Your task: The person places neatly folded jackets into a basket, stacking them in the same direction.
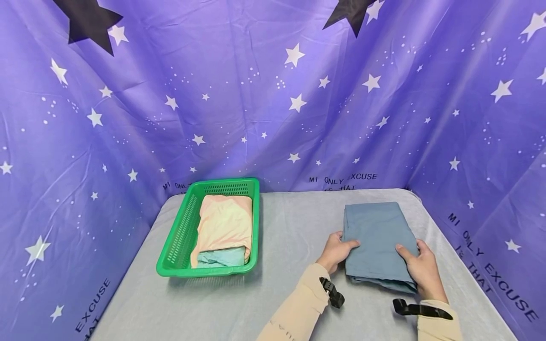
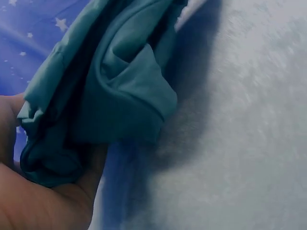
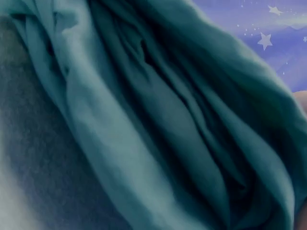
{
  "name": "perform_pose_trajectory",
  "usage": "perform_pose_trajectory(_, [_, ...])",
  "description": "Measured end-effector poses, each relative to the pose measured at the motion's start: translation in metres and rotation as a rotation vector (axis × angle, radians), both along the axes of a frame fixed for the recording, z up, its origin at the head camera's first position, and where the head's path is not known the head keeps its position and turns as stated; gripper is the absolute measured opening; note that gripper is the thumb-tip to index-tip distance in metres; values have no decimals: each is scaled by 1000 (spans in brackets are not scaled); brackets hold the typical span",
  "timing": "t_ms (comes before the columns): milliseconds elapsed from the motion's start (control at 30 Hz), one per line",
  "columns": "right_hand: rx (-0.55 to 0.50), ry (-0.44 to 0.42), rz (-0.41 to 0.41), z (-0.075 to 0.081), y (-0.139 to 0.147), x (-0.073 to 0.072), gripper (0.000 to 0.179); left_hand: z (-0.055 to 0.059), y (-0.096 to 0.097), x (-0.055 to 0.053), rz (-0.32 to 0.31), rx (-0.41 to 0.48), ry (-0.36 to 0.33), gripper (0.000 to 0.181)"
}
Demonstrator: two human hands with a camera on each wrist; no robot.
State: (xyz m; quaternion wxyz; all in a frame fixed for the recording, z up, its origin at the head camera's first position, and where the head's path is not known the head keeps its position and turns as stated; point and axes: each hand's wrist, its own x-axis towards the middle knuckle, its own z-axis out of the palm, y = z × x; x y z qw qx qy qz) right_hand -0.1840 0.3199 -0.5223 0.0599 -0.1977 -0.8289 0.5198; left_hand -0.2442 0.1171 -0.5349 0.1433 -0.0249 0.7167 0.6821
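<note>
A folded blue-grey cloth (image 1: 377, 239) is held between both hands on the right side of the table. My left hand (image 1: 336, 252) grips its left edge, thumb on top and fingers underneath. On the opposite edge my right hand (image 1: 422, 270) holds it the same way. In the left wrist view the folded layers of the cloth (image 2: 124, 91) sit between thumb and fingers, raised off the table surface. Close up, the right wrist view shows loose folds of the cloth (image 3: 158, 120); most of the right hand is hidden there.
A green plastic basket (image 1: 161, 265) stands on the left of the grey-covered table (image 1: 294, 227). Inside lie a folded peach cloth (image 1: 226, 222) and a folded mint-green cloth (image 1: 222, 258). Purple star-patterned curtains (image 1: 243, 94) enclose the table's back and sides.
</note>
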Motion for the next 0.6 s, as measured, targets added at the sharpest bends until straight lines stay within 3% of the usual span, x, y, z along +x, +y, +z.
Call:
perform_pose_trajectory(333, [15,19,42,9,-17,0,58,11,-21,3,9,63,20,47])
perform_pose_trajectory(600, [-1,53,122,9,-23,-2,61,16,-38,7,-11,139,41,30])
